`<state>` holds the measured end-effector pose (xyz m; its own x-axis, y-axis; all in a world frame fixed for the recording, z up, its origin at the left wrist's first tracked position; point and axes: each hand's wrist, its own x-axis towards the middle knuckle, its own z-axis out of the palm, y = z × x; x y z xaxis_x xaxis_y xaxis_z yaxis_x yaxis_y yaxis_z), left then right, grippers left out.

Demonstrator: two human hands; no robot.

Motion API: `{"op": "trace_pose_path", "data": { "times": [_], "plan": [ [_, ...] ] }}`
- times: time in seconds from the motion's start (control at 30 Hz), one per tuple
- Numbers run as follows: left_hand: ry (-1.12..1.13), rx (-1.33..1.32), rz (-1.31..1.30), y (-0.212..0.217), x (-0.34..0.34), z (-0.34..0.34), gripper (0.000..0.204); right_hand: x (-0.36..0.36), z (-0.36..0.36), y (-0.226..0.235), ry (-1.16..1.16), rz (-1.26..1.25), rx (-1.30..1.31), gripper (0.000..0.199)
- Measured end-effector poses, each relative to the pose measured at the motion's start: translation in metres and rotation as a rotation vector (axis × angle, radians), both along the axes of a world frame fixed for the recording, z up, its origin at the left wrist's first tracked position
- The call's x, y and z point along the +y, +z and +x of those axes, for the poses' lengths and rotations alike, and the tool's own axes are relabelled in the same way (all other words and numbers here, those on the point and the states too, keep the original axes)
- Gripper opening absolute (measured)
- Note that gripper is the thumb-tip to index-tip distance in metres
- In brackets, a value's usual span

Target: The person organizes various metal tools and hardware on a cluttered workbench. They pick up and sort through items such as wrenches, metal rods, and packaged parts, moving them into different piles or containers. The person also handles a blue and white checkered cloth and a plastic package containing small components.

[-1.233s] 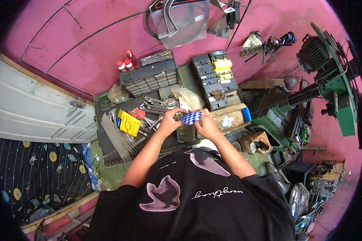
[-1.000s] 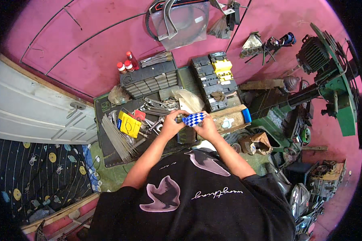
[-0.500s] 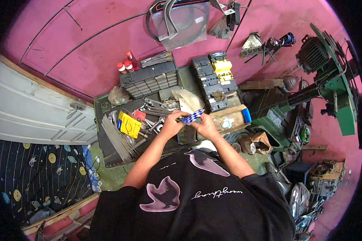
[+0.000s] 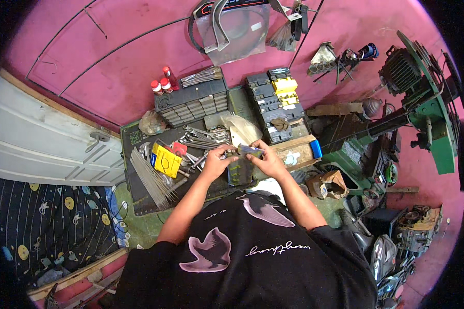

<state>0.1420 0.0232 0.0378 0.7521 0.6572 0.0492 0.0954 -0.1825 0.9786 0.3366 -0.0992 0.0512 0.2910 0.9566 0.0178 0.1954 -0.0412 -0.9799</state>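
Both my hands are over the front of the workbench, fingers closed in a pinch. Between them is a small flat packet (image 4: 250,150), now showing a dull bluish-purple side with some yellow-green. My left hand (image 4: 217,162) grips its left end, where the fingers partly hide a darker bit. My right hand (image 4: 266,159) holds its right side with the thumb across the front. Just below them a dark rectangular piece (image 4: 238,174) with yellow-green marks lies on the bench. Left of my left hand are wrenches (image 4: 201,140) and a yellow packet (image 4: 165,161).
A black drawer cabinet (image 4: 193,103) with red-capped bottles (image 4: 160,86) stands at the back. Black toolboxes (image 4: 273,108) and a wooden tray (image 4: 293,154) are to the right. Thin rods (image 4: 150,180) lie front left. A green drill press (image 4: 423,108) stands far right.
The packet has been turned between my hands, so its blue-and-white checkered face no longer shows. My left hand has shifted slightly left and down, and more of the dark piece beneath is visible.
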Motion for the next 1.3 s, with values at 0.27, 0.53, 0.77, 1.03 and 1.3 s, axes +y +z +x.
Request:
{"op": "trace_pose_path", "data": {
  "times": [0.27,0.53,0.77,1.03,1.3],
  "plan": [
    [0.037,-0.091,-0.199,-0.012,-0.004,-0.002,0.034,-0.007,0.000,-0.003,-0.014,0.064,-0.284,0.042],
    [0.044,-0.098,-0.296,-0.016,-0.015,0.003,0.032,-0.005,-0.010,0.008,-0.075,-0.160,-0.171,0.037],
    [0.098,-0.062,-0.092,-0.021,-0.029,0.008,0.041,-0.010,-0.013,0.021,-0.091,-0.201,-0.113,0.037],
    [0.123,0.086,-0.022,-0.019,-0.033,0.005,0.032,-0.012,0.009,0.018,0.050,-0.028,-0.356,0.037],
    [0.161,0.058,0.016,-0.011,-0.037,0.016,0.029,-0.017,0.010,0.013,0.109,-0.075,-0.103,0.031]
  ]
}}
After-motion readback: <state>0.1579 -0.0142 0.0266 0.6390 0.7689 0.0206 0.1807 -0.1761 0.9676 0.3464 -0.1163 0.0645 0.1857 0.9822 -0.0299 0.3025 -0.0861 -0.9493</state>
